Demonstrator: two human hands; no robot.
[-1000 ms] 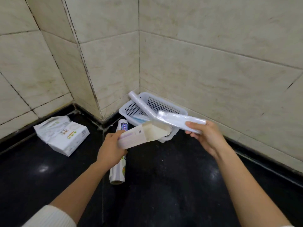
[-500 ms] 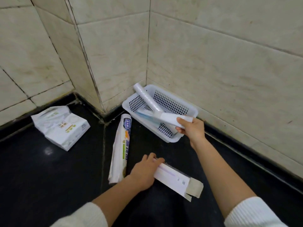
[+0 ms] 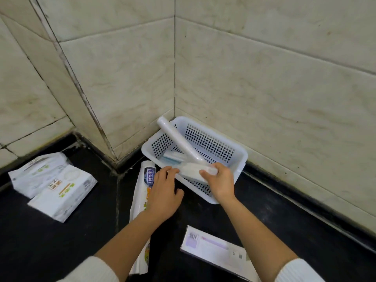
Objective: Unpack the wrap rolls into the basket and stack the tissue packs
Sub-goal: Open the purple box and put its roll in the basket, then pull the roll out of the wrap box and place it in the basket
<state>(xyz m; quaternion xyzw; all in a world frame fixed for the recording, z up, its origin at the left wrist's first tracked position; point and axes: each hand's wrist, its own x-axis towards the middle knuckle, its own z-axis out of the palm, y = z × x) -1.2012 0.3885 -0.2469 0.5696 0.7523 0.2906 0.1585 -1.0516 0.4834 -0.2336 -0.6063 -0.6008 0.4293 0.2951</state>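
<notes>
Right hand [image 3: 220, 183] is wrapped around a white wrap roll [image 3: 195, 172], holding it over the near rim of the white basket [image 3: 240, 157] that's tucked into the tiled corner. Left hand [image 3: 163, 192] is open with fingers spread, fingertips just touching the left end of that same roll, not gripping anything. Another long roll [image 3: 179, 141] leans inside the basket, its far end poking up over the rim, with a bluish packet [image 3: 173, 157] lying under it. On the black floor [image 3: 85, 237] just left of the basket there's a packaged roll [image 3: 143, 190], partly hidden under the left arm. The flat empty box [image 3: 213, 248] lies near, between the arms. Two tissue packs [image 3: 53, 184] sit well off to the left by the wall, overlapping but crooked.
</notes>
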